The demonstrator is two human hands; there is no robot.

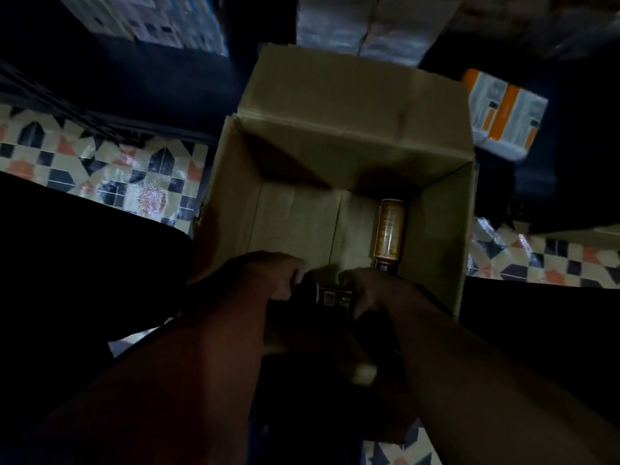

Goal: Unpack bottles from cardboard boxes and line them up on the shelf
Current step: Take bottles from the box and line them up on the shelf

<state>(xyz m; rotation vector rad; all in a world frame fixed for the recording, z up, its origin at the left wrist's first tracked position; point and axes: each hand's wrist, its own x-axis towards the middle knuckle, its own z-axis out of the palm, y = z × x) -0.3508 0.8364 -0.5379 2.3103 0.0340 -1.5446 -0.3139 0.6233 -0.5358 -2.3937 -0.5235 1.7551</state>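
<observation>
Bottles are nearly gone from this cardboard box (335, 156): one amber-brown bottle (389, 231) with a printed label lies on its side against the right-hand wall, its dark cap end pointing toward the person. A second, dark bottle (330, 297) sits at the near edge, held between both hands, a pale label patch showing on it; the dim light hides the rest of it. The box stands open on a patterned tile floor (110, 166), its far flap folded back and upright, and most of the bare box bottom lies open to the left of the lying bottle. The left hand (268, 276) has its fingers curled round the dark bottle's left side; the right hand (372, 290) grips the other side, fingers bent over it. Both forearms reach in from the near side. An orange-and-white package (503, 112) rests beyond the box's right corner.
</observation>
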